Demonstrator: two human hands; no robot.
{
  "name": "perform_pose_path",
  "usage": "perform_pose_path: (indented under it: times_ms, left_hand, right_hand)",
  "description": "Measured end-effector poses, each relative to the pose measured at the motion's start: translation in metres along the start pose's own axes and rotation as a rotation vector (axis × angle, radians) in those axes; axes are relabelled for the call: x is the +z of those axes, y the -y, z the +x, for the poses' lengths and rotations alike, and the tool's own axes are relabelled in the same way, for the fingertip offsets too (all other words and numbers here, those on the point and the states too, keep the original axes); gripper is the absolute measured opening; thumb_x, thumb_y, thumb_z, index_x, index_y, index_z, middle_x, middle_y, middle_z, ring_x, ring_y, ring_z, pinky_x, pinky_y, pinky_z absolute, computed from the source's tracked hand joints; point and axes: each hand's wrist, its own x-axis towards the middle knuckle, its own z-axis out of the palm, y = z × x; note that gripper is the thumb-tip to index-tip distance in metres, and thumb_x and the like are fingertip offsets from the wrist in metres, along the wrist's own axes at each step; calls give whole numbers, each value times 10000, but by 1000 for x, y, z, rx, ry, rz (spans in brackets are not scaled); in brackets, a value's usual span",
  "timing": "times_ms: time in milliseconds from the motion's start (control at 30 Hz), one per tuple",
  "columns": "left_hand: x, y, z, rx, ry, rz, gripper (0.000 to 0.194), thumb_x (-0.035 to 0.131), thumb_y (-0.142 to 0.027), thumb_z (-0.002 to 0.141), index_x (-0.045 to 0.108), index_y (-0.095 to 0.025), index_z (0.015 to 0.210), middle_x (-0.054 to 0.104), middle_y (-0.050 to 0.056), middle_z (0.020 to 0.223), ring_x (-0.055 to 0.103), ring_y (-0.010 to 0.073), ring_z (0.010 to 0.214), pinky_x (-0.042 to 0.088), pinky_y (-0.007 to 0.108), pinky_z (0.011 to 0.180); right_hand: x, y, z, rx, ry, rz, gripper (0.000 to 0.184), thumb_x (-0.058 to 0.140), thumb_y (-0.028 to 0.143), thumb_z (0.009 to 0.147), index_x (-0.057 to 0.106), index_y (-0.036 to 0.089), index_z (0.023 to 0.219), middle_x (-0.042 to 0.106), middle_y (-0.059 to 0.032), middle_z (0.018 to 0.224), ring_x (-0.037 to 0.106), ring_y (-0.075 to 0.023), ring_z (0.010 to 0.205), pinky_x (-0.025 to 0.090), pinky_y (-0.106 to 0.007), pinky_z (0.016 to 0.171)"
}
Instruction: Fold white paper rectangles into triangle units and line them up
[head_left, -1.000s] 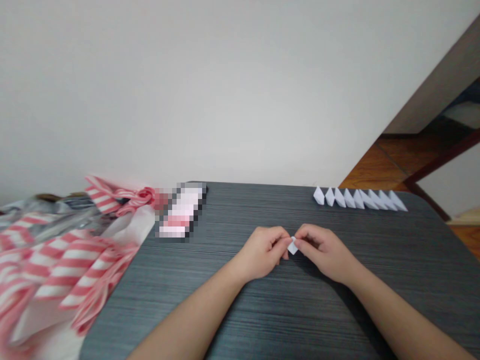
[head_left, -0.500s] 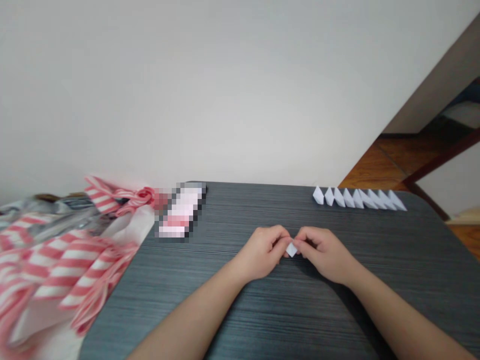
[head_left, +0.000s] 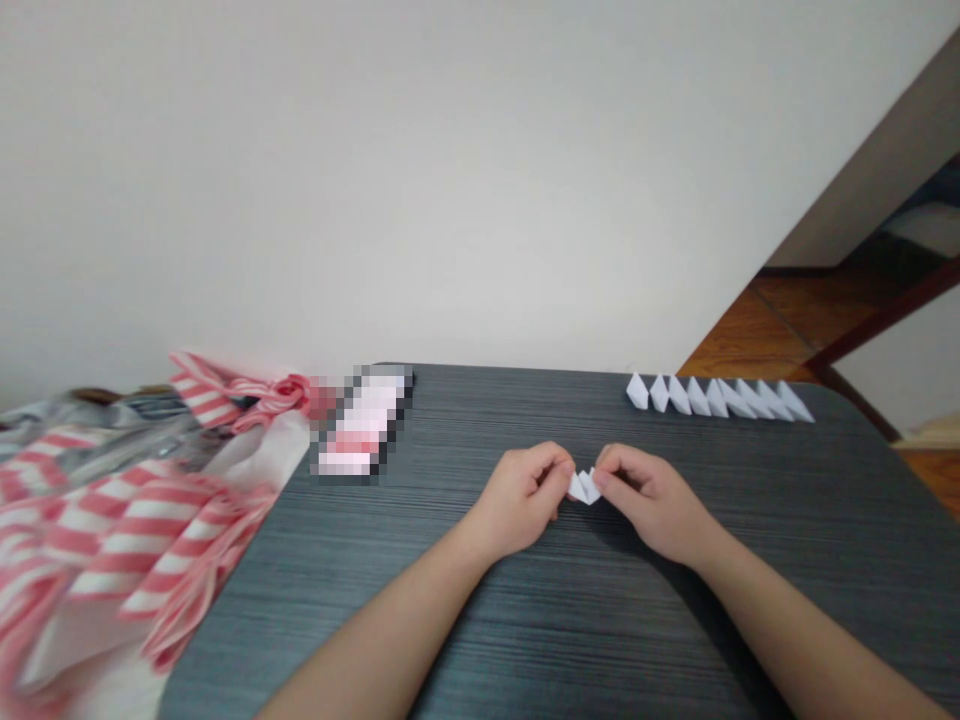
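A small folded white paper piece (head_left: pixel 584 487) is pinched between my two hands just above the dark grey wood-grain table (head_left: pixel 480 600). My left hand (head_left: pixel 525 495) grips its left side with curled fingers. My right hand (head_left: pixel 649 497) grips its right side the same way. The paper shows two small flaps spread in a V between the fingertips. A row of several similar folded white paper triangles (head_left: pixel 716 397) stands along the table's far right edge, well beyond my right hand.
A blurred-out flat pink and white object (head_left: pixel 362 425) lies at the table's far left. Red-and-white striped plastic bags (head_left: pixel 112 530) are heaped left of the table. A white wall is behind; wooden floor (head_left: pixel 757 330) shows at right.
The paper piece between my fingers has opened out from a single small square into two spread flaps. Both hands have shifted slightly apart and up.
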Motion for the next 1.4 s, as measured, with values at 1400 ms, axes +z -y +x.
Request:
perform_pose_path:
  times_ms: [1400]
  left_hand:
    - [4,7,2,-110,-111,-388,263,582,-357,901,709,-129,934,616,-7,538,540,95,463,439,192,483]
  right_hand:
    - [4,-8,-9,-63,-216,91,174,500,327,987,592,206,903,686,-39,781,574,-151,625,465,-281,604]
